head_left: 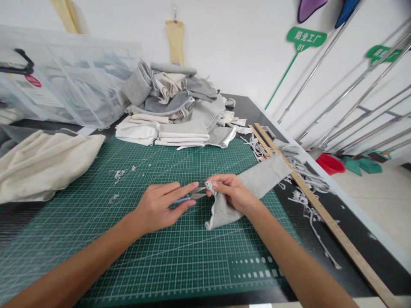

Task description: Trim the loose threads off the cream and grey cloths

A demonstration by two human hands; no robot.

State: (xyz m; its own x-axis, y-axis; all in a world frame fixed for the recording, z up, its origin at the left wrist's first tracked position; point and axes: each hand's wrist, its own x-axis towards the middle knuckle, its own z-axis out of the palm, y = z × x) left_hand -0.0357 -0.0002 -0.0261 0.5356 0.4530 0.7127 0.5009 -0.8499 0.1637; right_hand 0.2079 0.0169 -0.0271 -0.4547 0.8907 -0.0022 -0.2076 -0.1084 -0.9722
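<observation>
My left hand (160,207) grips small blue-handled thread snips (192,196), their blades pointing right at the pinched edge of a grey fabric piece (260,177). My right hand (231,191) pinches a bunched corner of that fabric between thumb and fingers, right at the blade tips. The grey piece drapes under my right hand and stretches back to the right over the green cutting mat (144,256).
A pile of folded grey and cream fabric (175,111) sits at the mat's far edge. A cream cloth bag (41,164) lies at left, a clear plastic bin (64,81) behind it. A wooden ruler (321,209) and fabric trimmings (305,201) line the right table edge.
</observation>
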